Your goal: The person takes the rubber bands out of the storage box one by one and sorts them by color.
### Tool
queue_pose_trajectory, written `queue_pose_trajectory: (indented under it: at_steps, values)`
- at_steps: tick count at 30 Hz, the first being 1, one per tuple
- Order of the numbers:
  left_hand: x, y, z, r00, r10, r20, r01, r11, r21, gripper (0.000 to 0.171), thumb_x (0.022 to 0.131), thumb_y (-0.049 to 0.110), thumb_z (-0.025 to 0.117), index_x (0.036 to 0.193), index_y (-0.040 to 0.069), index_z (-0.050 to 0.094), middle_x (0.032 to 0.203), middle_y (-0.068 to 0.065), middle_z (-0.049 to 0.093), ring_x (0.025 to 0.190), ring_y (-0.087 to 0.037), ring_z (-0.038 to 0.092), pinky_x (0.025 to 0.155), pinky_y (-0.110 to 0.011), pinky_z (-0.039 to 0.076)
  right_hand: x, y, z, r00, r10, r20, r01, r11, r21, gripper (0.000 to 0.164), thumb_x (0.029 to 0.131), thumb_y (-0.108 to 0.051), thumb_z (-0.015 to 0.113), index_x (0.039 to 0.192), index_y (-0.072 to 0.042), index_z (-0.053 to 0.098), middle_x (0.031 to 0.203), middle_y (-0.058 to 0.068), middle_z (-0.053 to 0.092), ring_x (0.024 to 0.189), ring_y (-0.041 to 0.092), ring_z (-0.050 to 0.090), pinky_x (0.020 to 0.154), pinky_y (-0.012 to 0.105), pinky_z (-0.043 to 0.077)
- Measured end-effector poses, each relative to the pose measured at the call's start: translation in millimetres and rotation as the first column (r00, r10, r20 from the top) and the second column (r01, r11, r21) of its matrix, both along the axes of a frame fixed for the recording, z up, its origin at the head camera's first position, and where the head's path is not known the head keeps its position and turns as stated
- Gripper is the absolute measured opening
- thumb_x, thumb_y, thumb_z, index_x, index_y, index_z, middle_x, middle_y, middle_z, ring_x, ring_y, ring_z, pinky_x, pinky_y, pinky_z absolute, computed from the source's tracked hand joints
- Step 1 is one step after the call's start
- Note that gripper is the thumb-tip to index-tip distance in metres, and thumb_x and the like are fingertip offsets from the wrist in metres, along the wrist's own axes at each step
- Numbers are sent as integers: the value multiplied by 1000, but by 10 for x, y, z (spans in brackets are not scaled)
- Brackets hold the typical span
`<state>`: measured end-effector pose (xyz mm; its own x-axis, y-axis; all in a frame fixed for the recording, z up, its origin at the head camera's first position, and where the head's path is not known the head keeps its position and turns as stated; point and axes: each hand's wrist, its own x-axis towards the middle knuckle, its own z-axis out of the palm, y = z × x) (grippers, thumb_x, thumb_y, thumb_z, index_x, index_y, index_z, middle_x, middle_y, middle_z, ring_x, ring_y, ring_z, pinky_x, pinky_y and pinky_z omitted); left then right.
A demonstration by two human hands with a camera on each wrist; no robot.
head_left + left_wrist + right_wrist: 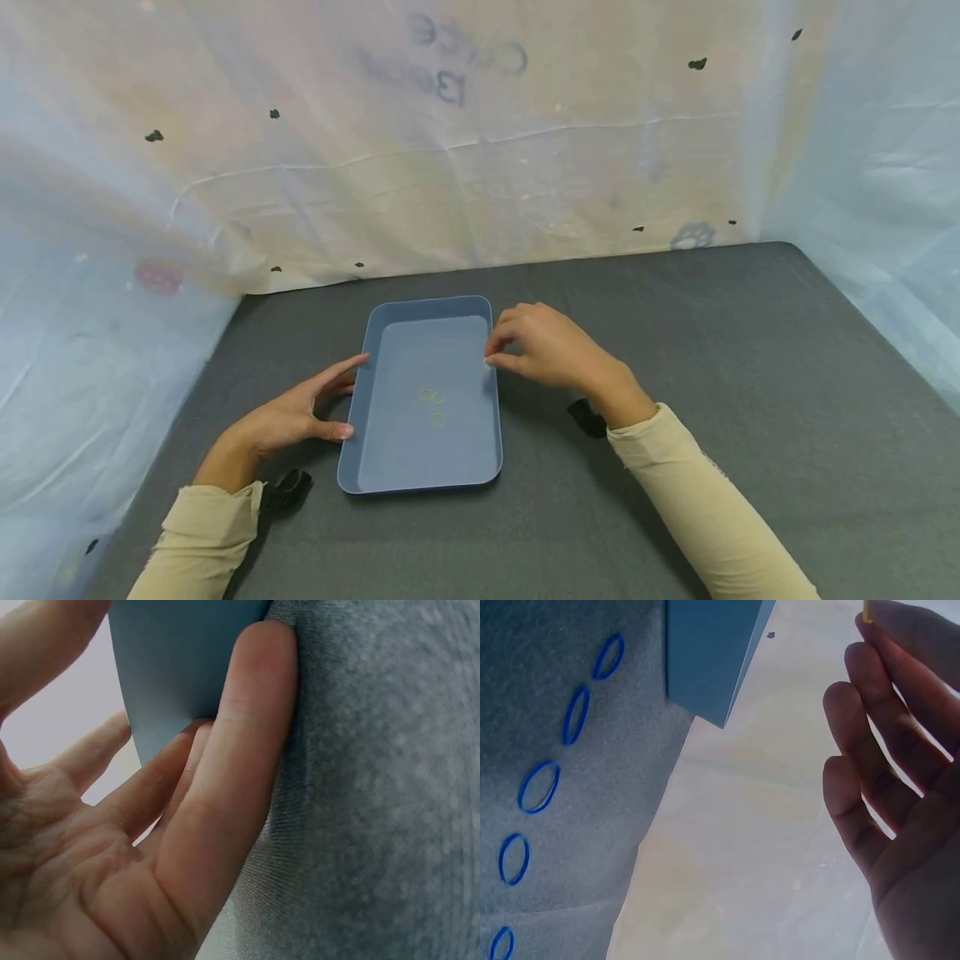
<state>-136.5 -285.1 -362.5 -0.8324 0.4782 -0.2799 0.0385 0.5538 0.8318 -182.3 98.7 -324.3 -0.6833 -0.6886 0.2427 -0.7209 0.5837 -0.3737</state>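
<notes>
While a small yellow ring [867, 610] is being pinched by the right hand's [551, 346] thumb and forefinger, at the right rim of a blue tray [420, 358], the tray's left wall is being touched by the left hand [288, 417], whose thumb and fingers are being held wide apart. 3 loose yellow rings [432, 420] are being borne by the tray floor; whether the upper 2 are touching cannot be told. In the right wrist view, 5 blue rings [558, 774] are being seen on the grey cloth [675, 350].

Judged by its thin band, the pinched ring is probably being felt as very light, soft and springy, hard to break but easily dropped; the band itself is best being nipped between 2 fingertips. The tray is seemingly being presented as light, stiff and prone to sliding, so opposite walls are best being gripped.
</notes>
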Motion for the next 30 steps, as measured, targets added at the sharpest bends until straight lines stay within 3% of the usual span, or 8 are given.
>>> queue_pose_trajectory:
  at_steps: [5, 13, 30]
  values:
    - [-21, 6, -4, 1000, -2, 0, 2, 1000, 5, 101, 85, 21, 80, 161, 23, 14, 165, -21, 13, 148, -51, 17, 101, -54, 46, -35, 55, 3, 1000, 6, 26, -7, 1000, 12, 6, 90, -26, 76, 94, -21, 78, 93, -9, 68, 96, 18, 66, 95, 38, 48]
    - [-21, 16, -32, 1000, -7, -7, 7, 1000, -4, 100, 85, 22, 79, 161, 25, 14, 165, -21, 14, 148, -50, 18, 104, -60, 41, -62, 150, -51, 1000, -6, 30, 5, 1000, 25, 5, 89, -25, 76, 93, -22, 78, 95, -9, 69, 96, 16, 65, 99, 42, 47]
    - [-29, 13, -42, 1000, -12, -6, 12, 1000, 7, 101, 85, 22, 79, 161, 22, 14, 165, -21, 13, 148, -51, 18, 105, -59, 41, -72, 221, -23, 998, -24, 52, 23, 999, 33, 7, 91, -30, 74, 92, -24, 78, 95, -10, 68, 93, 18, 65, 86, 37, 49]
